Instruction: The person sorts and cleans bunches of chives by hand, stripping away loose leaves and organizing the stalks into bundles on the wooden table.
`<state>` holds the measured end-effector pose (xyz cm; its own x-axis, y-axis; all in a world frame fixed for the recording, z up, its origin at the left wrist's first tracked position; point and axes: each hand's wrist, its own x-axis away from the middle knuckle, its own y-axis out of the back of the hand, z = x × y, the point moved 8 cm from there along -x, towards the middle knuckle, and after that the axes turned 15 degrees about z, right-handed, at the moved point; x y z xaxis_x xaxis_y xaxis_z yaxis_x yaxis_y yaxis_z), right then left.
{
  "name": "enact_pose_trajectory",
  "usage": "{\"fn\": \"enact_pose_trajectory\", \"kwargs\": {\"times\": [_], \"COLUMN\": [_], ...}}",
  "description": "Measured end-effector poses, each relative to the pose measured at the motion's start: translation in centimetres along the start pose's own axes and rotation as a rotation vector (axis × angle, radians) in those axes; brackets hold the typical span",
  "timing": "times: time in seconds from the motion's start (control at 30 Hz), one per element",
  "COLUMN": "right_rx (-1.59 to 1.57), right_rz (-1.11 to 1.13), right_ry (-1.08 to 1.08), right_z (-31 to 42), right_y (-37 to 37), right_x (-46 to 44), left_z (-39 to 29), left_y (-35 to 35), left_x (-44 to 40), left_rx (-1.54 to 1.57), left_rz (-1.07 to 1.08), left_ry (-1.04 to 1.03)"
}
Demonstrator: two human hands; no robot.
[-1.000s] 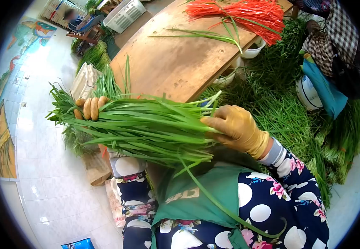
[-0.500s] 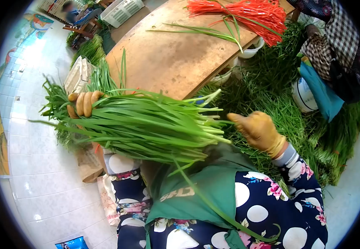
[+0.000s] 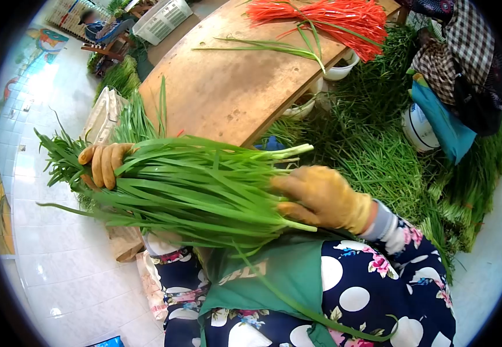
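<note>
A thick bundle of long green leaves (image 3: 205,191) lies crosswise in front of my body, its pale stem ends to the right. My left hand (image 3: 106,165), in a tan glove, is wrapped round the leafy end. At the stem end my right hand (image 3: 323,199), in a yellowish glove, has its fingers closed on the stems; it is slightly blurred. One long loose blade hangs from the bundle over my green apron (image 3: 262,283).
Beyond the bundle is a wooden table (image 3: 216,75) with red strips (image 3: 332,20) and a few loose blades on it. Heaps of greens (image 3: 378,156) cover the floor at right, beside a white bucket (image 3: 420,128). A person (image 3: 95,26) sits far back left, near a white crate (image 3: 161,22).
My right hand was away from the stems half a second ago and has come back left onto them. My left hand still grips the leafy end, slightly lower in view.
</note>
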<state>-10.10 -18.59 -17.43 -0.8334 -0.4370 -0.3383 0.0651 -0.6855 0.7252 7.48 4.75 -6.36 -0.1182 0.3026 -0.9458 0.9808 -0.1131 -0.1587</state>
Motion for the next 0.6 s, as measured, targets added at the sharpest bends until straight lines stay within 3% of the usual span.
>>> {"fn": "enact_pose_trajectory", "kwargs": {"times": [0.13,0.2,0.23,0.33,0.4,0.47,0.53,0.6], "right_rx": [-0.109,-0.188,-0.187,-0.075,-0.292,-0.341,-0.072,-0.013], "right_rz": [0.080,0.141,0.144,0.008,-0.094,-0.052,0.047,0.257], "right_ry": [0.109,0.090,0.088,-0.238,-0.301,-0.249,0.114,0.114], "right_z": [0.2,-1.1,-1.3,-4.9,-5.6,-3.4,1.1,1.7], "right_y": [-3.3,-4.4,-4.3,-2.3,0.7,2.8,2.5,-0.9], "right_x": [1.4,4.0,5.1,8.0,8.4,6.0,2.9,1.4], "left_z": [-0.5,-2.1,-2.3,-2.0,-1.0,-0.4,-0.1,0.1], "left_y": [-2.0,-1.7,-1.8,-1.8,-2.1,-2.3,-2.3,-1.8], "left_x": [-1.7,-1.5,-1.9,-2.1,-2.3,-2.5,-2.8,-3.1], "left_rx": [0.019,0.060,0.061,0.129,0.146,0.159,0.171,0.176], "left_rz": [0.070,-0.126,-0.098,-0.024,-0.044,-0.061,-0.035,-0.016], "left_ry": [-0.064,-0.260,-0.304,-0.268,-0.275,-0.273,-0.266,-0.274]}}
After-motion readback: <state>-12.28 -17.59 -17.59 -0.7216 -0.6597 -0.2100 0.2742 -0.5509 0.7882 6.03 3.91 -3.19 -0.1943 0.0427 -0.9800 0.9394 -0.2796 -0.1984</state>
